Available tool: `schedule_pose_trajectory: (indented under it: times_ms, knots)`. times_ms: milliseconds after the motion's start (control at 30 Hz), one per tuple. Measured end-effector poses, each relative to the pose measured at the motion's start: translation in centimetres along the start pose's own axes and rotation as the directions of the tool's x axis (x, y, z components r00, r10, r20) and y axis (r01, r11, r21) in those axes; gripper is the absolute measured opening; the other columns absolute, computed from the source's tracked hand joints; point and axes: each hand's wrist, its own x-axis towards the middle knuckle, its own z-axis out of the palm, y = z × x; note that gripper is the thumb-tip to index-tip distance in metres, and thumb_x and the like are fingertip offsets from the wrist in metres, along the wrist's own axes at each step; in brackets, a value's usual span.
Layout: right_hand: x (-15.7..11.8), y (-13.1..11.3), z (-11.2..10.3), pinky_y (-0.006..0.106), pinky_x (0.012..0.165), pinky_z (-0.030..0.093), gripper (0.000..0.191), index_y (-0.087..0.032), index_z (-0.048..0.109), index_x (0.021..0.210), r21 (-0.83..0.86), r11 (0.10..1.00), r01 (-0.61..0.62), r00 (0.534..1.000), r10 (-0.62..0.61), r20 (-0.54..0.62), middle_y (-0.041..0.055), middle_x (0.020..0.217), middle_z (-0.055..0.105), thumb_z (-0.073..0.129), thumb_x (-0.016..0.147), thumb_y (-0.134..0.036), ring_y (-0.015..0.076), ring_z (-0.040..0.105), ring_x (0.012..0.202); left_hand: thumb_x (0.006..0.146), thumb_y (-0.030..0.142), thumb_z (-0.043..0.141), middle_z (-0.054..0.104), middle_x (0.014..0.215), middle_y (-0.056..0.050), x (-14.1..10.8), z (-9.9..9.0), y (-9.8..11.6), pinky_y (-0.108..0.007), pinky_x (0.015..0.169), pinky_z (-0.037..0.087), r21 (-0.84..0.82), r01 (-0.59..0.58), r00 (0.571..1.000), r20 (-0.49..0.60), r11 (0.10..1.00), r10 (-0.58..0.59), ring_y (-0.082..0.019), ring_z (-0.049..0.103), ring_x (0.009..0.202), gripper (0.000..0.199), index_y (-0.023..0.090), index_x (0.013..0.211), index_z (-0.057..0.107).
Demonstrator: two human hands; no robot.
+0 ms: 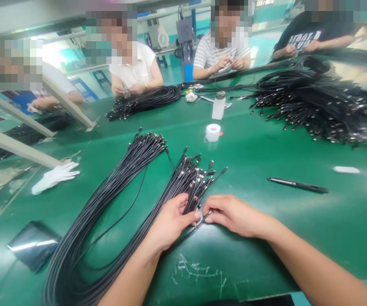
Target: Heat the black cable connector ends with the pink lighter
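Holding: black cables (190, 187) pinched between left hand (170, 223) and right hand (237, 216), both grips closed.
Handling: light, limp, slippery-looking; best held below plug ends (202, 176).
Tape roll (213, 132): beyond cables.

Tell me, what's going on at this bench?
A person's left hand and right hand are at the connector ends of a long bundle of black cables, fingers against them, on a green workbench. Across the bench sit co-workers beside more cable piles, with a roll of white tape between.
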Motion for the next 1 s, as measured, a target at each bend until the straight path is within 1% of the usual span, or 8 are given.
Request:
schedule_pose_trajectory:
  times_ms: [133, 200, 300, 367, 567, 767, 933, 1000]
  knots:
    - [0.4, 0.0, 0.6, 0.024, 0.065, 0.042, 0.003, -0.017, 0.066, 0.086, 0.208, 0.975, -0.077, 0.986, 0.106, -0.131, -0.0007, 0.078, 0.064, 0.067, 0.084, -0.020, 0.0124, 0.054, 0.069, 0.074, 0.017, 0.075, 0.068, 0.098, -0.006, -0.4, 0.0, 0.3, -0.032, 0.093, 0.047, -0.027, -0.049, 0.997, 0.058, 0.998, 0.051, -0.017, 0.062, 0.094, 0.027, 0.013, 0.098, 0.063]
    - [0.7, 0.2, 1.0, 0.025, 0.066, 0.043, 0.006, -0.017, 0.067, 0.086, 0.306, 0.948, -0.080, 0.981, 0.130, -0.144, -0.0002, 0.078, 0.065, 0.068, 0.083, -0.022, 0.0126, 0.055, 0.069, 0.071, 0.015, 0.077, 0.067, 0.096, -0.006, -0.5, 0.1, 0.4, -0.031, 0.088, 0.049, -0.035, -0.036, 0.997, 0.068, 0.999, 0.039, -0.017, 0.062, 0.091, 0.030, 0.013, 0.097, 0.063]
    - [0.9, 0.5, 1.4, 0.026, 0.068, 0.044, 0.010, -0.016, 0.068, 0.087, 0.417, 0.906, -0.064, 0.979, 0.138, -0.150, 0.0008, 0.079, 0.066, 0.070, 0.081, -0.024, 0.0129, 0.055, 0.070, 0.066, 0.015, 0.079, 0.065, 0.089, -0.004, -0.5, 0.2, 0.3, -0.027, 0.068, 0.051, -0.056, 0.005, 0.998, 0.060, 0.998, -0.002, -0.014, 0.061, 0.076, 0.031, 0.013, 0.091, 0.060]
    - [1.0, 0.7, 1.4, 0.027, 0.068, 0.044, 0.012, -0.016, 0.069, 0.088, 0.455, 0.889, -0.053, 0.980, 0.134, -0.150, 0.0009, 0.078, 0.066, 0.071, 0.079, -0.024, 0.0130, 0.055, 0.070, 0.064, 0.017, 0.081, 0.064, 0.084, -0.003, -0.3, 0.1, 0.1, -0.026, 0.061, 0.050, -0.078, 0.023, 0.998, 0.065, 0.997, -0.018, -0.013, 0.059, 0.068, 0.033, 0.012, 0.088, 0.059]
    - [0.9, 1.8, 1.8, 0.027, 0.067, 0.043, 0.018, -0.017, 0.069, 0.089, 0.487, 0.873, -0.029, 0.983, 0.114, -0.144, -0.0013, 0.073, 0.061, 0.075, 0.074, -0.024, 0.0121, 0.053, 0.067, 0.060, 0.018, 0.085, 0.062, 0.072, 0.000, 0.3, -0.3, -0.9, -0.024, 0.058, 0.049, -0.121, 0.063, 0.994, 0.100, 0.991, -0.051, -0.010, 0.058, 0.061, 0.036, 0.012, 0.083, 0.057]
    - [1.4, 2.2, 2.5, 0.028, 0.071, 0.045, 0.026, -0.017, 0.065, 0.087, 0.562, 0.827, -0.005, 0.980, 0.116, -0.162, -0.0011, 0.078, 0.063, 0.080, 0.068, -0.026, 0.0120, 0.055, 0.070, 0.060, 0.022, 0.086, 0.062, 0.074, -0.001, 0.2, 0.1, -1.4, -0.024, 0.058, 0.050, -0.133, -0.019, 0.998, 0.063, 0.991, 0.027, -0.011, 0.059, 0.063, 0.038, 0.011, 0.085, 0.058]
    - [1.8, 2.3, 2.1, 0.027, 0.066, 0.045, 0.030, -0.016, 0.064, 0.086, 0.566, 0.822, -0.068, 0.991, 0.122, -0.059, -0.0021, 0.073, 0.063, 0.082, 0.066, -0.028, 0.0112, 0.056, 0.067, 0.062, 0.025, 0.084, 0.062, 0.075, -0.001, 0.0, 0.3, -1.6, -0.024, 0.055, 0.048, -0.121, -0.044, 0.998, 0.041, 0.992, 0.050, -0.011, 0.059, 0.063, 0.038, 0.012, 0.086, 0.056]
    - [1.6, 2.4, 2.1, 0.027, 0.065, 0.045, 0.030, -0.016, 0.065, 0.087, 0.554, 0.830, -0.063, 0.991, 0.118, -0.063, -0.0016, 0.073, 0.063, 0.082, 0.067, -0.030, 0.0111, 0.056, 0.066, 0.064, 0.023, 0.082, 0.062, 0.076, -0.002, -0.1, 0.3, -1.7, -0.023, 0.055, 0.048, -0.127, -0.045, 0.998, 0.034, 0.991, 0.050, -0.011, 0.059, 0.064, 0.036, 0.012, 0.086, 0.056]
